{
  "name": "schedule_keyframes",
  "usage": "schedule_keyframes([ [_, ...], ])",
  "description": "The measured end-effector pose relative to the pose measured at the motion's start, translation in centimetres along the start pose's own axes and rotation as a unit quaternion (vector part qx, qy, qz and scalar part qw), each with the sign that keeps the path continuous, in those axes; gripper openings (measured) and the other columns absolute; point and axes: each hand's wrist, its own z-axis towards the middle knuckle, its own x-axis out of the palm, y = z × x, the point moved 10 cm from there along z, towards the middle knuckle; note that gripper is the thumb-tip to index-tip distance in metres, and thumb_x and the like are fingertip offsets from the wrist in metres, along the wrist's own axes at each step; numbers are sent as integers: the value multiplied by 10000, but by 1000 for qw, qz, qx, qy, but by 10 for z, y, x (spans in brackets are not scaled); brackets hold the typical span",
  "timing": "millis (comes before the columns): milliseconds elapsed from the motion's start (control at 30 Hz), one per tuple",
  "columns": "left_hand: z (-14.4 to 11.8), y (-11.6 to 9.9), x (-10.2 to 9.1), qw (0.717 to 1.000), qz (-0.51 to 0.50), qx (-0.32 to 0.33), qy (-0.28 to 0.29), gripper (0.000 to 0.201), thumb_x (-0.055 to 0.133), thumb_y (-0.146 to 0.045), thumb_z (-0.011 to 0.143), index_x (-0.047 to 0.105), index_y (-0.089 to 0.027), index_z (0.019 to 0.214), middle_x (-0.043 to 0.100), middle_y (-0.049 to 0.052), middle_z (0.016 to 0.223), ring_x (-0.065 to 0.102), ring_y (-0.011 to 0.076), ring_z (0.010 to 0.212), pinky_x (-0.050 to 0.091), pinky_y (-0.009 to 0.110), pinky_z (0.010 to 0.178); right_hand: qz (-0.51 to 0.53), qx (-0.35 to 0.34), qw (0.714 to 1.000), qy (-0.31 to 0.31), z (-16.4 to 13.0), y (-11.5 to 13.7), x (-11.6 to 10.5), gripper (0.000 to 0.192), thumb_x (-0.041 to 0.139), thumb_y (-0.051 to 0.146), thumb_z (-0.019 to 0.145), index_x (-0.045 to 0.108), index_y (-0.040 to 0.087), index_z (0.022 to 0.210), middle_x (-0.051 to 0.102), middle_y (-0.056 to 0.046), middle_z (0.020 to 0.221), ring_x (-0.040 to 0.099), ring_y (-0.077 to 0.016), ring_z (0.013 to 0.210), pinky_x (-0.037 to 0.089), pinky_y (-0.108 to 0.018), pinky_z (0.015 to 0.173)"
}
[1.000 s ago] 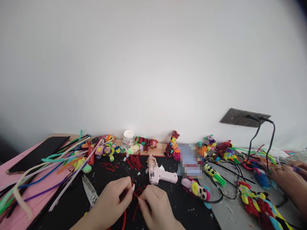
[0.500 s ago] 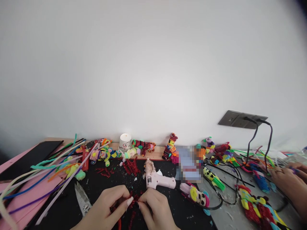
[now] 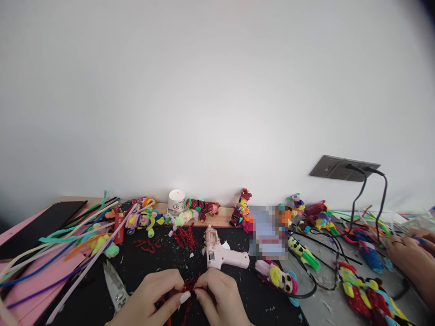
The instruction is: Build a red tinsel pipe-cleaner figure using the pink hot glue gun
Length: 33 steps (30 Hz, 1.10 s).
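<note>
Close together at the bottom centre, my left hand and my right hand both pinch a dark red glittery pipe cleaner. Most of it is hidden behind my fingers, and more red strands hang below. Right beyond my hands a pale pink glue gun lies on its side, its nozzle crusted with brown residue. Scissors rest on the black mat to the left of my left hand. Short cut pieces of red glitter pipe cleaner lie on the mat further back.
Pipe-cleaner dolls and a white paper cup line the wall. Long coloured pipe cleaners cover pink sheets at left. At right are black cables, a wall socket, more dolls and another person's hands.
My hands stay almost in place, with the fingertips slightly closer together around the red pipe cleaner. The view has shifted very slightly. The other person's hands have barely moved.
</note>
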Motion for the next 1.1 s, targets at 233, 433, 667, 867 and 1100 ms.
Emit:
schedule_keyframes([
  [233,0,6,2,998,-4,-56,5,334,423,-323,911,447,-167,617,496,-27,603,468,106,581,333,194,564,3,7,1000,0,-2,-2,3,132,501,146,829,569,187,723,617,-5,635,548,-119,556,392,-194,525],
  [433,3,13,-2,990,-80,-113,-11,357,410,-368,919,492,-165,637,496,-33,592,495,114,581,357,199,577,21,38,999,-4,-3,-4,-2,127,490,123,826,568,185,747,606,-5,667,540,-115,587,395,-189,553],
  [667,5,10,-3,986,-126,-111,-9,288,417,-357,918,585,-173,774,527,-38,602,524,113,566,396,201,603,29,90,995,-17,-3,-15,-8,148,463,135,849,560,174,745,580,-4,668,524,-119,597,393,-198,563],
  [867,6,6,-8,980,-156,-122,-19,274,411,-355,912,609,-171,864,555,-31,619,532,112,534,416,201,571,23,96,995,-33,-2,-16,-12,166,461,136,846,574,169,730,586,-5,659,521,-124,585,398,-210,555],
  [1100,5,11,-8,981,-156,-107,-42,264,437,-349,898,599,-160,810,535,-39,566,521,106,486,408,198,533,22,89,996,-14,0,-11,-8,170,474,149,849,589,170,726,589,1,646,523,-122,578,396,-209,546],
])
